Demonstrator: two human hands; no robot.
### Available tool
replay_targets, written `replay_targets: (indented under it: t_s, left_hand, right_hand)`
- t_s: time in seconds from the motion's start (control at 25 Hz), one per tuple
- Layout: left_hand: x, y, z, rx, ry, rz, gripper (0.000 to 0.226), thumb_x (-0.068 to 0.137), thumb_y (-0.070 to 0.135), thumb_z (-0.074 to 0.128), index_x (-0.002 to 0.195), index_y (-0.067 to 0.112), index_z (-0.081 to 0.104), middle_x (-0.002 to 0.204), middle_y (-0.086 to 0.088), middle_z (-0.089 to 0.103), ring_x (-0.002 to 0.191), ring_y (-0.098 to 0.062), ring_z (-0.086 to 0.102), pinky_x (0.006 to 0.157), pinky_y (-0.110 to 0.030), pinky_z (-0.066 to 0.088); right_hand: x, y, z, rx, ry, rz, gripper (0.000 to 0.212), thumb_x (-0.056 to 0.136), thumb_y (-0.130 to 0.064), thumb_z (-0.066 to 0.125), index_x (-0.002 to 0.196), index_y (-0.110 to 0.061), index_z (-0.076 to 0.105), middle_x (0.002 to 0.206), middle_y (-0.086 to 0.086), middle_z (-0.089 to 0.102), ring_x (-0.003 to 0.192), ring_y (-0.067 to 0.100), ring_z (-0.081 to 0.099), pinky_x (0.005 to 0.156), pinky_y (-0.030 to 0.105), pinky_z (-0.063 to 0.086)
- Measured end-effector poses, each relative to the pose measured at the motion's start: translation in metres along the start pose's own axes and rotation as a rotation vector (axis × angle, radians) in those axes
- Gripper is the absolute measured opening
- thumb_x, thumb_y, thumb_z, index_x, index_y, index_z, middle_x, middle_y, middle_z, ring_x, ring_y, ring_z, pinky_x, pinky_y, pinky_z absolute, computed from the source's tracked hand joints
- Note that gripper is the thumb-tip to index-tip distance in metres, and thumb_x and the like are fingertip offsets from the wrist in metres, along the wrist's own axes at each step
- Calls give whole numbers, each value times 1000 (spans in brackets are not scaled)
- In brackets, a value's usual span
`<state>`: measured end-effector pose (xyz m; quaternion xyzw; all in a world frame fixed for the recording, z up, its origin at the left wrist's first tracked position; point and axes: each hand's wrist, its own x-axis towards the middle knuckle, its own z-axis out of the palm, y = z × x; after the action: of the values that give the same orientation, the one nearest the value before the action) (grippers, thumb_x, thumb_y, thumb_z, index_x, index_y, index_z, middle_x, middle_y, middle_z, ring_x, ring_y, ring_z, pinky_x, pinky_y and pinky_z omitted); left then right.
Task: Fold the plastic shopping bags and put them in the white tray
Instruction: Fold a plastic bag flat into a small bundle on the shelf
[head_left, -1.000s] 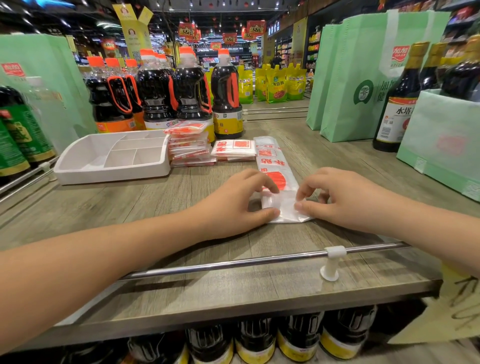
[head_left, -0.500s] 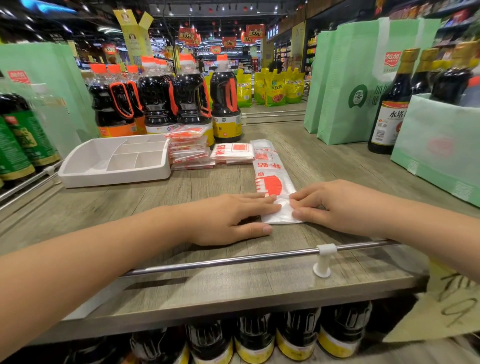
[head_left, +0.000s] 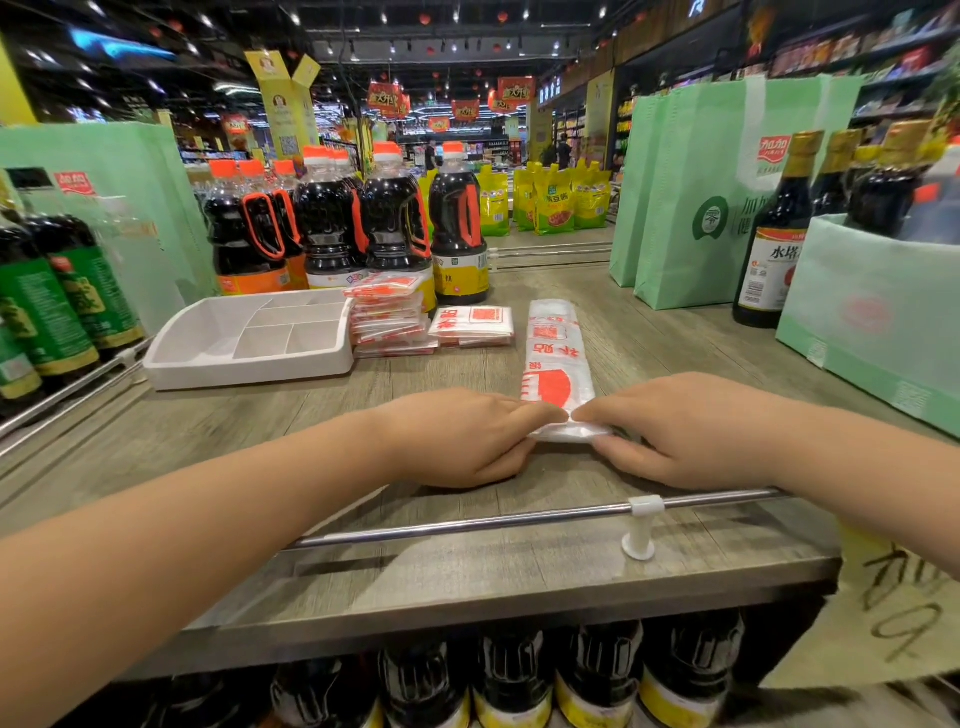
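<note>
A white plastic bag with red print (head_left: 555, 358) lies as a long narrow strip on the wooden shelf, running away from me. My left hand (head_left: 462, 436) and my right hand (head_left: 685, 431) meet at its near end and pinch that end, which is lifted and folded a little. The white tray (head_left: 249, 358) with several compartments stands at the left rear. Beside it sits a stack of folded bags (head_left: 389, 317), and a smaller pile of folded bags (head_left: 475, 325) lies to the right of that.
Dark sauce bottles with orange caps (head_left: 337, 228) stand behind the tray. Green-labelled bottles (head_left: 57, 306) line the left side. Green shopping bags (head_left: 717, 197) and tall bottles (head_left: 779, 239) stand at the right. A metal rail (head_left: 467, 525) runs along the shelf's front edge.
Both hands closed in on the bag's near end, came together and lifted it into a small fold. The strip itself stayed in place.
</note>
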<state>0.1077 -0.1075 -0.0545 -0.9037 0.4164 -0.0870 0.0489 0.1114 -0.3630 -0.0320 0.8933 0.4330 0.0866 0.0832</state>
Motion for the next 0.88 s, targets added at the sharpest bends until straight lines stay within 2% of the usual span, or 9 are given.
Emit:
replay_targets:
  t_s: [0.08, 0.16, 0.24, 0.32, 0.4, 0.48, 0.6, 0.72, 0.88]
  left_hand:
    - [1, -2, 1, -81, 18, -62, 39, 102, 29, 40, 140, 20, 38, 115, -4, 64, 92, -22, 62, 79, -37, 50]
    - [2, -4, 4, -191, 88, -106, 33, 100, 28, 50, 132, 22, 50, 107, 0, 67, 89, -16, 61, 79, -34, 49]
    - [1, -6, 7, -368, 184, -161, 25, 98, 28, 57, 122, 23, 63, 107, 6, 71, 94, -8, 65, 84, -34, 53]
    - [-1, -5, 8, -581, 224, -265, 23, 98, 25, 59, 119, 23, 68, 111, 12, 72, 101, -2, 66, 94, -31, 53]
    - [-2, -4, 7, -719, 203, -360, 22, 100, 25, 58, 119, 26, 69, 112, 14, 72, 105, -1, 65, 100, -33, 50]
    - [-2, -3, 7, -781, 184, -405, 23, 101, 25, 56, 122, 27, 67, 114, 15, 71, 107, -1, 64, 104, -34, 48]
    - [-1, -2, 8, -854, 203, -434, 25, 101, 24, 55, 125, 27, 64, 115, 15, 70, 108, 0, 63, 107, -34, 46]
    - [-1, -3, 11, -851, 211, -473, 27, 100, 29, 57, 126, 29, 62, 115, 14, 70, 107, -4, 64, 104, -36, 48]
    - [1, -4, 14, -932, 215, -465, 27, 99, 29, 59, 126, 27, 64, 118, 15, 70, 111, -3, 64, 106, -34, 47]
  right_hand:
    - [5, 1, 4, -33, 20, 4, 38, 98, -51, 31, 124, -33, 53, 109, -13, 62, 93, 10, 60, 78, 33, 52]
    - [10, 2, 7, 3, 41, 60, 28, 98, -46, 40, 115, -34, 59, 96, -14, 64, 83, 7, 59, 71, 30, 51]
    - [8, 5, 7, 288, 117, 185, 16, 97, -40, 52, 100, -37, 67, 78, -16, 66, 69, 2, 58, 59, 19, 44]
    - [6, 7, 6, 607, 172, 262, 13, 96, -37, 60, 88, -44, 67, 76, -20, 67, 63, -4, 57, 57, 11, 40]
    - [6, 7, 7, 714, 125, 281, 10, 95, -38, 64, 93, -47, 66, 88, -20, 69, 66, -11, 57, 61, 6, 39]
    - [9, 6, 9, 688, 89, 284, 14, 92, -39, 67, 100, -49, 64, 97, -19, 68, 73, -16, 55, 64, 3, 38]
    - [14, 7, 9, 709, 94, 333, 13, 91, -43, 67, 98, -54, 62, 90, -18, 69, 72, -12, 58, 61, 6, 40]
    - [16, 8, 10, 796, 111, 343, 13, 94, -40, 65, 106, -45, 68, 82, -18, 70, 62, -7, 58, 56, 9, 39]
    - [18, 8, 10, 791, 60, 365, 14, 92, -40, 67, 105, -37, 71, 84, -15, 72, 64, -7, 59, 58, 8, 41]
